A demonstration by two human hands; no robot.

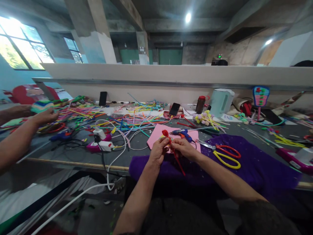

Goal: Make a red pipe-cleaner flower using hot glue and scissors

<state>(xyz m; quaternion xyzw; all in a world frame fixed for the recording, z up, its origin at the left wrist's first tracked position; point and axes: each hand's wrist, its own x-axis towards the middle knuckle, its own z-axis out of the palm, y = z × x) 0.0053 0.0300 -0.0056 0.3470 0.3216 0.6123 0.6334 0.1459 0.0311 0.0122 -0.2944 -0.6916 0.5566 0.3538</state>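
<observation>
Two phones (103, 98) (174, 109), one scissors (226, 155), two glue guns (182, 133) (61, 136).

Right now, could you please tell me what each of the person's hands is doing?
Left hand: closed on the red pipe cleaner.
Right hand: closed, pinching the same red pipe cleaner.

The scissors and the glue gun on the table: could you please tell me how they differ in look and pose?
The scissors have red and yellow loop handles and lie flat on the purple cloth, blades pointing left; the glue gun is blue and rests on the pink sheet. The scissors lie right of the right hand; the glue gun sits just beyond both hands. Neither is touched by a hand.
</observation>
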